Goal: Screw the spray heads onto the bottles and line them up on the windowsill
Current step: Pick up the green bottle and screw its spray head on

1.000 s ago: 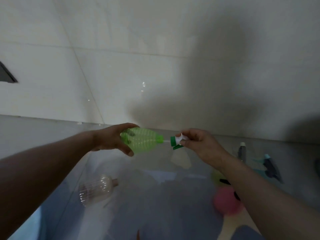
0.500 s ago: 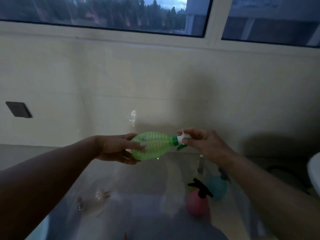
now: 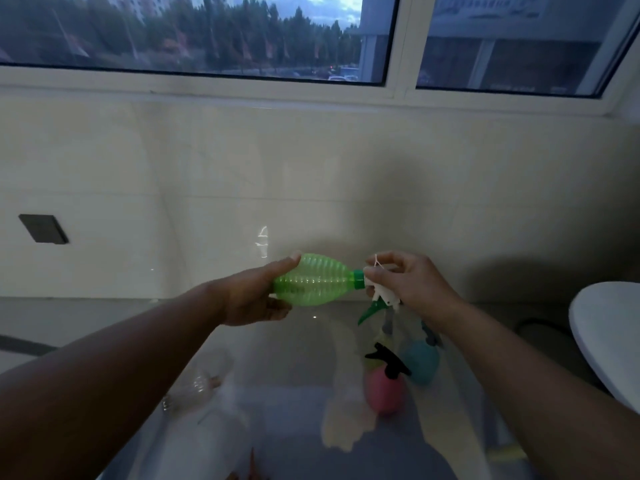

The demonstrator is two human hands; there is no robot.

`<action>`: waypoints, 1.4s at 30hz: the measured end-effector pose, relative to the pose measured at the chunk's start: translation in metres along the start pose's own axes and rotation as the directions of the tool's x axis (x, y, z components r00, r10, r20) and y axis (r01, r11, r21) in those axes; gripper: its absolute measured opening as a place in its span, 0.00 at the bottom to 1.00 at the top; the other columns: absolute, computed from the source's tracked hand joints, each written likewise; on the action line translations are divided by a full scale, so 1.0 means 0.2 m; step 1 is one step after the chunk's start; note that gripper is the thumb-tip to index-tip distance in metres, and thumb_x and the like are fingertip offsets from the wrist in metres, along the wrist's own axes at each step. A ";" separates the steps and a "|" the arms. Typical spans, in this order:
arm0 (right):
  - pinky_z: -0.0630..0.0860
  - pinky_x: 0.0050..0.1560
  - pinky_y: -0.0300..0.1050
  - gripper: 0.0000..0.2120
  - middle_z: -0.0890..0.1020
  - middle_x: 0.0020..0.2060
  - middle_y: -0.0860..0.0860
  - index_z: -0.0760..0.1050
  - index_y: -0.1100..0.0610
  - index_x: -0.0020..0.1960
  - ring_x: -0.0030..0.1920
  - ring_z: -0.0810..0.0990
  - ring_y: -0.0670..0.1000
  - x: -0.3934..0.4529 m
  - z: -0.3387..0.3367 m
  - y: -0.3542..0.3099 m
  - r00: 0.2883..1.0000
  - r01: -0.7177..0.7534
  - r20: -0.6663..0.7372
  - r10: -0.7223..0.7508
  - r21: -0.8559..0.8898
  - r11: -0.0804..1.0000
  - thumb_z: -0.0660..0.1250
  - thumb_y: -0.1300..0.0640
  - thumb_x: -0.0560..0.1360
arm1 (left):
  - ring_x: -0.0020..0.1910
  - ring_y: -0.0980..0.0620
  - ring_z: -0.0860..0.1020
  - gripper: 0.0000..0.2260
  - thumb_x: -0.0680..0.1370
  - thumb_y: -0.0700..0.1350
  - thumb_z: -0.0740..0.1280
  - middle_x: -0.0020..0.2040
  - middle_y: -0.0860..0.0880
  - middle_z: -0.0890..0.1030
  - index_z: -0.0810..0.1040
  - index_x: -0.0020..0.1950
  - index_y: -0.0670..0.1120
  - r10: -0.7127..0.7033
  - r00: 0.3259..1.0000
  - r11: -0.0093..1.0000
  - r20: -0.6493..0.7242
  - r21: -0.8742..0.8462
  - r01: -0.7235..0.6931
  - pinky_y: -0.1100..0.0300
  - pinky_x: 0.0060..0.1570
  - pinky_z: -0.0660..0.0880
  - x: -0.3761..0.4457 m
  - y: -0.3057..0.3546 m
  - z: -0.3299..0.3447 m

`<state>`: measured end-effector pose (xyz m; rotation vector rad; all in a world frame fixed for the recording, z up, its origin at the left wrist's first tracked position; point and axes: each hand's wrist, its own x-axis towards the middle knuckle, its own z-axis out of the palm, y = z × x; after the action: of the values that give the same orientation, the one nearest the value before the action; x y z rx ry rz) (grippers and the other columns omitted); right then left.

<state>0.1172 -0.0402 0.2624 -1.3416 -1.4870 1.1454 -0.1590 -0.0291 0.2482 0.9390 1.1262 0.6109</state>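
My left hand [image 3: 254,297] grips the base of a ribbed green bottle [image 3: 313,284], held sideways with its neck pointing right. My right hand [image 3: 408,284] pinches the white and green spray head [image 3: 379,294] that sits on the bottle's neck; its green trigger points down. The white windowsill [image 3: 207,91] runs along under the window at the top of the view, with no bottle on it.
Below my hands lie a clear bottle [image 3: 194,393] without a head at the left, a pink bottle with a black spray head [image 3: 386,386] and a teal bottle [image 3: 420,358] at the right. A white round edge [image 3: 606,341] shows far right. A dark wall plate [image 3: 43,229] is at the left.
The spray head has gone from apart from the neck to seated on it. My view has tilted up, so the window and sill now show. Both hands rose.
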 end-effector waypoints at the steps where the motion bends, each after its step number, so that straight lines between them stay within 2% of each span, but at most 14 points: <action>1: 0.82 0.46 0.56 0.13 0.87 0.40 0.58 0.80 0.60 0.56 0.38 0.86 0.55 0.00 -0.01 0.01 0.997 -0.074 -0.007 0.075 0.024 0.997 0.74 0.56 0.75 | 0.48 0.49 0.78 0.22 0.75 0.58 0.71 0.57 0.45 0.79 0.77 0.65 0.50 0.069 0.997 0.998 0.037 0.006 -0.069 0.55 0.50 0.76 -0.01 0.01 0.00; 5: 0.77 0.33 0.48 0.20 0.84 0.33 0.57 0.77 0.67 0.58 0.28 0.79 0.53 -0.01 -0.02 0.03 0.930 -0.368 0.053 0.364 0.143 0.919 0.75 0.53 0.73 | 0.67 0.45 0.77 0.32 0.72 0.35 0.74 0.68 0.46 0.77 0.71 0.72 0.58 0.200 0.971 0.979 0.132 -0.062 -0.194 0.47 0.71 0.69 -0.01 0.03 0.00; 8: 0.75 0.26 0.42 0.22 0.82 0.33 0.58 0.75 0.69 0.60 0.25 0.78 0.51 -0.02 0.00 0.00 0.917 -0.397 0.066 0.392 0.220 0.891 0.74 0.55 0.74 | 0.67 0.45 0.77 0.25 0.72 0.53 0.75 0.67 0.46 0.78 0.75 0.68 0.52 0.255 0.959 0.948 0.125 -0.226 -0.223 0.45 0.71 0.69 -0.01 0.07 0.03; 10: 0.77 0.25 0.42 0.19 0.82 0.36 0.58 0.75 0.67 0.60 0.26 0.81 0.50 -0.02 0.01 -0.03 0.934 -0.355 0.059 0.353 0.279 0.892 0.73 0.57 0.75 | 0.66 0.45 0.78 0.29 0.76 0.66 0.65 0.67 0.44 0.79 0.76 0.67 0.45 0.228 0.972 0.947 0.063 -0.247 -0.206 0.47 0.71 0.69 0.00 0.10 0.04; 16: 0.81 0.32 0.44 0.16 0.84 0.48 0.63 0.76 0.66 0.59 0.34 0.86 0.55 -0.02 -0.02 -0.03 0.972 -0.229 0.019 0.235 0.320 0.920 0.73 0.63 0.74 | 0.46 0.46 0.79 0.38 0.72 0.76 0.54 0.55 0.41 0.79 0.75 0.67 0.50 -0.100 0.993 0.985 0.058 0.146 0.091 0.55 0.44 0.77 -0.06 0.08 -0.02; 18: 0.80 0.33 0.45 0.16 0.84 0.45 0.61 0.77 0.65 0.57 0.33 0.84 0.55 -0.01 -0.04 -0.01 0.955 -0.288 0.019 0.295 0.285 0.914 0.74 0.60 0.73 | 0.44 0.48 0.77 0.31 0.72 0.69 0.66 0.54 0.42 0.77 0.77 0.67 0.50 -0.067 0.989 0.991 0.135 0.122 0.050 0.53 0.45 0.78 -0.09 0.08 -0.06; 20: 0.76 0.35 0.47 0.15 0.83 0.39 0.60 0.78 0.65 0.55 0.33 0.80 0.53 0.00 -0.07 0.02 0.913 -0.405 0.057 0.403 0.229 0.885 0.74 0.57 0.73 | 0.55 0.45 0.80 0.25 0.73 0.52 0.74 0.63 0.46 0.79 0.75 0.70 0.55 0.025 0.979 0.992 0.202 0.115 -0.049 0.51 0.58 0.78 -0.09 0.06 -0.09; 24: 0.74 0.24 0.37 0.11 0.81 0.38 0.58 0.80 0.64 0.51 0.34 0.75 0.50 0.00 -0.07 0.03 0.839 -0.543 0.126 0.530 0.269 0.795 0.71 0.56 0.76 | 0.68 0.49 0.76 0.37 0.74 0.27 0.68 0.74 0.52 0.72 0.65 0.77 0.54 0.226 0.949 0.954 0.219 0.146 -0.261 0.51 0.66 0.74 -0.07 0.03 -0.04; 27: 0.72 0.18 0.38 0.14 0.80 0.42 0.59 0.76 0.65 0.56 0.31 0.78 0.52 -0.01 -0.06 -0.02 0.908 -0.408 0.035 0.418 0.301 0.862 0.72 0.59 0.75 | 0.66 0.47 0.78 0.35 0.71 0.55 0.76 0.70 0.48 0.76 0.66 0.75 0.55 0.192 0.978 0.977 0.083 0.078 -0.198 0.45 0.68 0.72 -0.07 0.06 -0.02; 29: 0.75 0.21 0.42 0.17 0.82 0.48 0.62 0.74 0.64 0.59 0.34 0.83 0.55 -0.02 -0.04 -0.05 0.947 -0.308 0.000 0.321 0.284 0.908 0.74 0.60 0.73 | 0.59 0.43 0.82 0.38 0.68 0.73 0.67 0.63 0.39 0.80 0.72 0.69 0.50 0.023 1.000 0.994 -0.019 0.108 -0.021 0.47 0.59 0.79 -0.06 0.08 0.00; 31: 0.75 0.21 0.42 0.18 0.83 0.50 0.63 0.74 0.64 0.59 0.37 0.85 0.57 -0.02 -0.03 -0.07 0.957 -0.276 -0.014 0.290 0.265 0.924 0.75 0.60 0.72 | 0.48 0.45 0.84 0.41 0.68 0.77 0.61 0.55 0.38 0.82 0.76 0.64 0.45 -0.085 0.994 0.983 -0.064 0.155 0.094 0.52 0.47 0.81 -0.05 0.08 0.00; 33: 0.75 0.21 0.40 0.16 0.83 0.48 0.63 0.75 0.65 0.56 0.37 0.85 0.57 -0.01 -0.02 -0.07 0.945 -0.313 -0.014 0.325 0.241 0.919 0.75 0.60 0.73 | 0.43 0.48 0.81 0.34 0.72 0.72 0.63 0.52 0.41 0.82 0.78 0.62 0.44 -0.053 0.998 0.989 -0.042 0.139 0.059 0.54 0.45 0.80 -0.05 0.05 0.01; 36: 0.79 0.24 0.39 0.06 0.82 0.42 0.59 0.80 0.65 0.50 0.28 0.83 0.49 -0.01 -0.03 -0.04 0.866 -0.491 0.080 0.495 0.331 0.806 0.71 0.62 0.76 | 0.57 0.44 0.82 0.25 0.72 0.54 0.74 0.63 0.43 0.81 0.78 0.67 0.48 0.138 0.988 0.988 0.075 0.059 -0.143 0.51 0.60 0.78 -0.06 0.04 -0.02; 42: 0.82 0.26 0.42 0.06 0.83 0.38 0.65 0.79 0.71 0.46 0.29 0.85 0.53 -0.04 -0.04 0.00 0.718 -0.676 0.222 0.660 0.446 0.586 0.71 0.67 0.74 | 0.64 0.44 0.79 0.34 0.70 0.34 0.74 0.69 0.47 0.76 0.71 0.74 0.49 0.253 0.949 0.964 0.189 0.038 -0.264 0.49 0.62 0.77 -0.07 0.05 -0.04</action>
<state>0.1260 -0.0467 0.2637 -1.5333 -0.5652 1.8847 -0.1712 -0.0331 0.2617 1.1849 0.8689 0.6889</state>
